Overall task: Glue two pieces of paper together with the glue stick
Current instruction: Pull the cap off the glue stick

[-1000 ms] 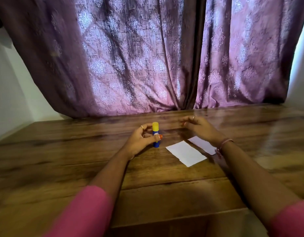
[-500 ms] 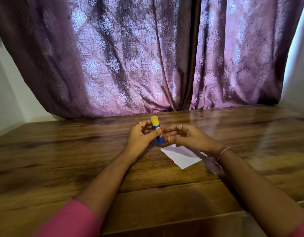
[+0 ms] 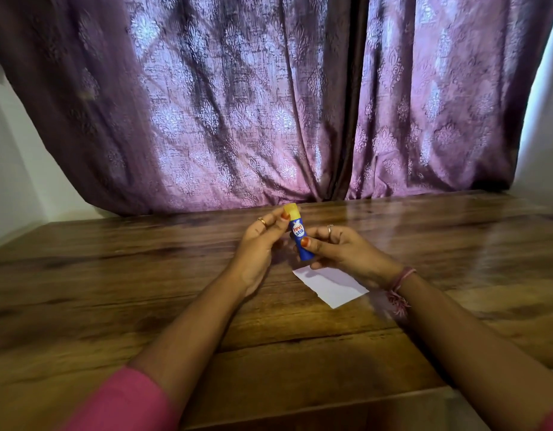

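A blue glue stick (image 3: 300, 237) with a yellow cap is held above the wooden table (image 3: 144, 290), slightly tilted. My right hand (image 3: 340, 250) grips its blue body, thumb across the front. My left hand (image 3: 259, 241) pinches the yellow cap at the top with its fingertips. The cap sits on the tube. A white piece of paper (image 3: 331, 286) lies flat on the table just below my right hand. My right wrist hides the second paper.
A purple patterned curtain (image 3: 269, 104) hangs along the table's far edge. White walls stand at left and right. A pink thread bracelet (image 3: 399, 284) is on my right wrist. The table's near edge runs across the bottom.
The glue stick has been lifted off the table. My right hand came over from the papers and took the blue body, while my left hand shifted up to the cap.
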`<state>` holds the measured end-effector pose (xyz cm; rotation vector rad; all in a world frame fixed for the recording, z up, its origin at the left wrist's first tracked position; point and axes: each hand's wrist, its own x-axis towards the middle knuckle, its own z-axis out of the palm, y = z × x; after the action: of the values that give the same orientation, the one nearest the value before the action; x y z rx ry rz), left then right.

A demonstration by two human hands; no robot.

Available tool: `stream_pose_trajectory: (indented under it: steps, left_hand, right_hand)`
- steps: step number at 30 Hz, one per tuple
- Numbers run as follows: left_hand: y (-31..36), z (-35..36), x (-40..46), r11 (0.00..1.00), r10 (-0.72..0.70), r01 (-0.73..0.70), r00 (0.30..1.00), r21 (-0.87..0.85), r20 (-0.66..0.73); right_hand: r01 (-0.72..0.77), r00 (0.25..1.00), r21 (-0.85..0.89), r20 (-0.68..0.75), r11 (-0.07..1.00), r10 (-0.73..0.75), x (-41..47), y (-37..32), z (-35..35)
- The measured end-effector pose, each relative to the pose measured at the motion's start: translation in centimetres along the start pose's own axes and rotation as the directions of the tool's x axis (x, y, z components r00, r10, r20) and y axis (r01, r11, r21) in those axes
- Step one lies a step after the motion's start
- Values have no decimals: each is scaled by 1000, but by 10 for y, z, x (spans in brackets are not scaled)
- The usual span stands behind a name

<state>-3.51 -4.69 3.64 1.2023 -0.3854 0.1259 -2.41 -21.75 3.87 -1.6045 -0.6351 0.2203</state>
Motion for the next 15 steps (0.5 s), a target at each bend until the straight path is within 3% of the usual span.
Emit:
stream_pose_trajectory:
  steps: [3,7,15]
  left_hand:
    - [4,0,0,998,4,1,997,-63,77]
    - [6,0,0,1000,3,-3,998,9,58]
    - [10,-2,5,995,86,-83,994,51,-65]
  right_hand:
    - [-56,995,66,88,996,50,0,2,2]
    - [-52,991,55,124,997,45,0,0,9]
    - [72,996,-159,-44,985,-80,5,-4,16]
